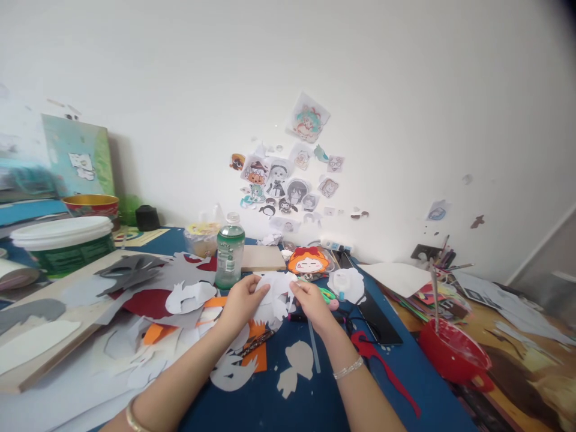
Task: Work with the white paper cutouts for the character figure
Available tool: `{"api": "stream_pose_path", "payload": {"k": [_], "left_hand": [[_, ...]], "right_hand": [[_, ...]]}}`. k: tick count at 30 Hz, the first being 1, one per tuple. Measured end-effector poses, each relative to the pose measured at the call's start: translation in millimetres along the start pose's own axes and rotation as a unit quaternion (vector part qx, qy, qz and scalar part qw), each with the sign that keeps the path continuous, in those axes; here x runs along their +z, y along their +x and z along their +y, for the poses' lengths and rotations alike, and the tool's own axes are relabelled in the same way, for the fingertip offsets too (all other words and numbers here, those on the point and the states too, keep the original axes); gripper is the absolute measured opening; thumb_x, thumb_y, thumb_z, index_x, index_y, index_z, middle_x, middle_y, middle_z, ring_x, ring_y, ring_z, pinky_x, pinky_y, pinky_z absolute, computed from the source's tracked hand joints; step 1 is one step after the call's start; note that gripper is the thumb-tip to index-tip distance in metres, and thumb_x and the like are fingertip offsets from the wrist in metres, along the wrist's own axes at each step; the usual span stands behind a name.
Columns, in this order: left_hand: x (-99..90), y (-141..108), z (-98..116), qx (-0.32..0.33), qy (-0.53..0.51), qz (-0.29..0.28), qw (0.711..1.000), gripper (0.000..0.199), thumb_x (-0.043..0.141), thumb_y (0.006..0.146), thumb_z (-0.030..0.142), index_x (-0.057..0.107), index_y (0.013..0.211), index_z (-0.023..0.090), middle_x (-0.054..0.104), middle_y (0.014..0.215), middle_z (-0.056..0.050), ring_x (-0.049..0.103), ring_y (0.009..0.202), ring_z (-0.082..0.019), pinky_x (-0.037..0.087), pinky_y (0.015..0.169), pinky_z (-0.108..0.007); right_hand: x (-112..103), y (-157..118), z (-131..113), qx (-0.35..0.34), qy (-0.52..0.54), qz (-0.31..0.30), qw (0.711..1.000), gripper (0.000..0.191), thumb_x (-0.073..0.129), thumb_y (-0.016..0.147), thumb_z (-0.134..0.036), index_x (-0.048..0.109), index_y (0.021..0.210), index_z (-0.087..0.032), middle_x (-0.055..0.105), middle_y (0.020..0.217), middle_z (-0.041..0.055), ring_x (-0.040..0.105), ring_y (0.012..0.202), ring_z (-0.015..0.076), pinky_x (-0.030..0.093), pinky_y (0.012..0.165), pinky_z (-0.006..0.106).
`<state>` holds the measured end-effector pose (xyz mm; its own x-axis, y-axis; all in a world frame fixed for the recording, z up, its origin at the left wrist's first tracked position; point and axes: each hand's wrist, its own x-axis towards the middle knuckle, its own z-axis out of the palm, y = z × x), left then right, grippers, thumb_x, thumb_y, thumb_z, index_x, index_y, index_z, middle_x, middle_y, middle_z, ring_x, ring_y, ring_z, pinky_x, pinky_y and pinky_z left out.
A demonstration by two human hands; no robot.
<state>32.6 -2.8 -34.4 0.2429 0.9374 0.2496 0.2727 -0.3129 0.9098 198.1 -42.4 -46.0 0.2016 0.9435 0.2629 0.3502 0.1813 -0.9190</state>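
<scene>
At far left on the blue tabletop [252, 411], a white-lidded tub [63, 233] stands behind a pale board [49, 354], w/ grey cut-outs [128, 267] lapping over it and a loose white paper pile [112, 384] along its near side. That side's cluttered, so keep your L elbow high; sheets prob. slide if brushed. The green-label bottle [230, 255] stands upright just behind your L hand; looks tippy, so watch your knuckles.

Your L hand [249, 300] is closed in a pinch, thumb on top, on the L edge of the white paper cut-out [273, 303], held up off the tabletop approx. mid-view. It should be v. light, floppy & easy to crease or tear at narrow bits; best hold is flat on the broad parts, w/ min. pressure. Your R hand [310, 300] pinches its upper R edge, fingertips nearly together; exact contact's too small to tell.

Most open room is btwn your forearms, w/ a pale scrap [299, 360] lying there. To the R, a black tablet [380, 321] and red strip [393, 375] limit your wrist; past the tabletop's R edge is a red cup [454, 357].
</scene>
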Motion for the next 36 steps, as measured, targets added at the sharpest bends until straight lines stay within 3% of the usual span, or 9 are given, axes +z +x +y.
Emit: {"api": "stream_pose_path", "payload": {"k": [4, 7, 11, 15, 22, 27, 32, 36], "left_hand": [[-0.3, 1.8, -3.1, 0.022, 0.007, 0.019, 1.0, 0.032, 0.049, 0.071, 0.037, 0.048, 0.099, 0.021, 0.031, 0.042, 0.011, 0.037, 0.039, -0.011, 0.027, 0.042, -0.02], [0.4, 3.1, -5.0, 0.06, 0.018, -0.004, 0.998, 0.024, 0.045, 0.073, 0.035, 0.053, 0.091, 0.021, 0.025, 0.047, 0.01, 0.033, 0.043, -0.01, 0.027, 0.045, -0.02], [2.7, 1.7, -4.8, 0.069, 0.027, -0.053, 0.996, 0.026, 0.04, 0.073, 0.031, 0.057, 0.089, 0.02, 0.033, 0.051, 0.007, 0.036, 0.046, -0.012, 0.029, 0.047, -0.022], [2.1, -1.0, -2.2, 0.1, 0.04, -0.068, 0.992, 0.028, 0.038, 0.071, 0.026, 0.056, 0.092, 0.021, 0.053, 0.069, 0.001, 0.044, 0.056, -0.014, 0.037, 0.059, -0.026], [-10.3, 3.1, 0.2, 0.051, 0.092, 0.028, 0.994, 0.028, 0.039, 0.071, 0.03, 0.056, 0.093, 0.022, 0.051, 0.065, 0.002, 0.046, 0.056, -0.015, 0.038, 0.058, -0.025], [-20.5, 6.9, 1.9, 0.03, 0.114, 0.058, 0.991, 0.028, 0.04, 0.071, 0.031, 0.056, 0.091, 0.022, 0.045, 0.059, 0.003, 0.048, 0.056, -0.016, 0.038, 0.055, -0.025], [-23.7, 7.4, 3.5, 0.022, 0.114, 0.058, 0.992, 0.028, 0.041, 0.071, 0.032, 0.056, 0.092, 0.021, 0.044, 0.061, 0.003, 0.049, 0.061, -0.017, 0.038, 0.057, -0.025], [-22.5, 7.6, 3.2, 0.028, 0.103, 0.05, 0.993, 0.031, 0.042, 0.071, 0.033, 0.054, 0.098, 0.022, 0.039, 0.056, 0.005, 0.045, 0.054, -0.015, 0.036, 0.052, -0.023]], "right_hand": [[1.2, 1.2, 1.1, 0.002, 0.007, -0.013, 1.0, 0.045, 0.043, 0.075, -0.056, 0.053, 0.061, -0.015, 0.041, 0.052, -0.0031, 0.035, 0.048, 0.0097, 0.028, 0.046, 0.022], [3.0, 1.1, 0.0, -0.033, -0.034, -0.002, 0.999, 0.045, 0.039, 0.078, -0.055, 0.051, 0.058, -0.016, 0.042, 0.053, -0.002, 0.038, 0.051, 0.0108, 0.031, 0.049, 0.023], [7.6, -0.6, -3.3, -0.1, -0.089, -0.006, 0.991, 0.044, 0.039, 0.08, -0.048, 0.049, 0.05, -0.017, 0.046, 0.059, 0.0002, 0.044, 0.062, 0.0137, 0.035, 0.061, 0.025], [8.8, -0.5, -4.3, -0.123, -0.153, -0.005, 0.981, 0.039, 0.043, 0.08, -0.039, 0.041, 0.047, -0.018, 0.04, 0.056, -0.002, 0.042, 0.06, 0.0125, 0.033, 0.059, 0.024], [-2.4, 6.2, 6.8, -0.086, -0.336, 0.043, 0.937, 0.031, 0.052, 0.073, -0.026, 0.038, 0.046, -0.018, 0.041, 0.055, -0.0027, 0.04, 0.055, 0.0115, 0.028, 0.051, 0.022], [3.8, 5.8, 12.4, -0.069, -0.416, 0.036, 0.906, 0.025, 0.06, 0.062, -0.014, 0.048, 0.041, -0.018, 0.05, 0.052, 0.0034, 0.048, 0.068, 0.0201, 0.029, 0.054, 0.026], [3.2, 7.3, 8.6, -0.078, -0.447, 0.043, 0.89, 0.004, 0.063, 0.064, -0.017, 0.066, 0.064, -0.017, 0.063, 0.074, 0.01, 0.05, 0.083, 0.026, 0.035, 0.066, 0.03], [-2.8, 6.0, -0.3, -0.091, -0.437, 0.073, 0.892, 0.018, 0.055, 0.073, -0.02, 0.067, 0.086, -0.017, 0.064, 0.086, 0.01, 0.05, 0.087, 0.025, 0.036, 0.073, 0.031]]}}
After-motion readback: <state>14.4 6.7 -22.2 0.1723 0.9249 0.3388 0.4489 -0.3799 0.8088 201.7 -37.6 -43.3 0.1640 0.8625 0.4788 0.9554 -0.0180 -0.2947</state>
